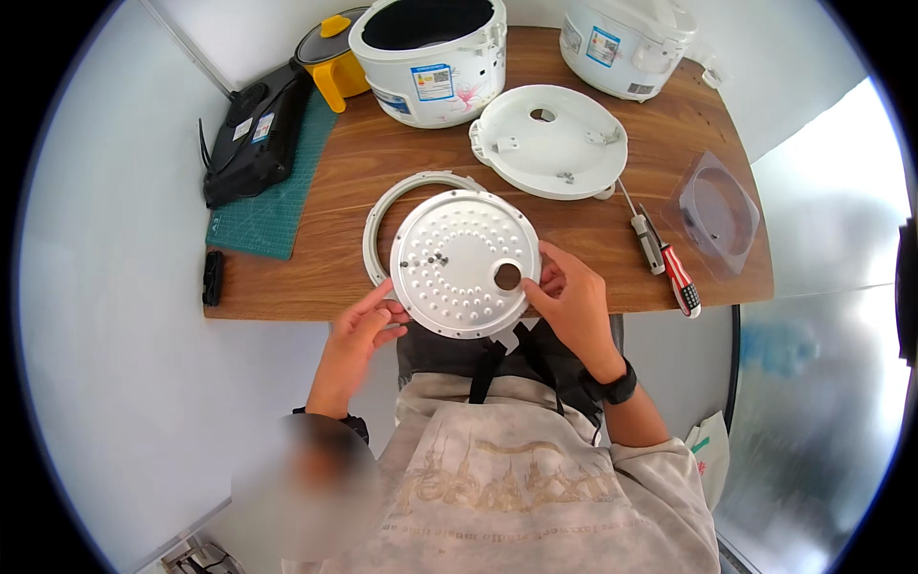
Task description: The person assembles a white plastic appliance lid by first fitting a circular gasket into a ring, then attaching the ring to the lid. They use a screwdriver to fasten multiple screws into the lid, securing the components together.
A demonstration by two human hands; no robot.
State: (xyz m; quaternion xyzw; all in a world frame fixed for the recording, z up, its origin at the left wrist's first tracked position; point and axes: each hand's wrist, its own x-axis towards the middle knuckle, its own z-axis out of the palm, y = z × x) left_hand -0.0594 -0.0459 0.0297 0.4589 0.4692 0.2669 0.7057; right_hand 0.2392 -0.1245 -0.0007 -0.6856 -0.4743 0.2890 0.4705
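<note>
Between my hands is a round silver metal plate (459, 239) with dimples and one round hole; a few small dark screws (436, 259) lie on it. My right hand (574, 301) grips the plate's right edge, thumb on top near the hole. At the lower left rim, my left hand (361, 325) holds the edge with its fingers, some of them hidden under it. Partly beneath the plate, a pale ring (373, 230) rests on the wooden table. Behind it lies a white rice cooker lid shell (559, 143), inner side up, with several small screws inside.
A lidless white rice cooker body (430, 86) and another white rice cooker (626, 53) stand at the back. Two screwdrivers (678, 277) and a clear plastic tray (719, 215) are at right. A yellow pot (339, 72), black case (258, 139) and green mat (253, 225) occupy the left.
</note>
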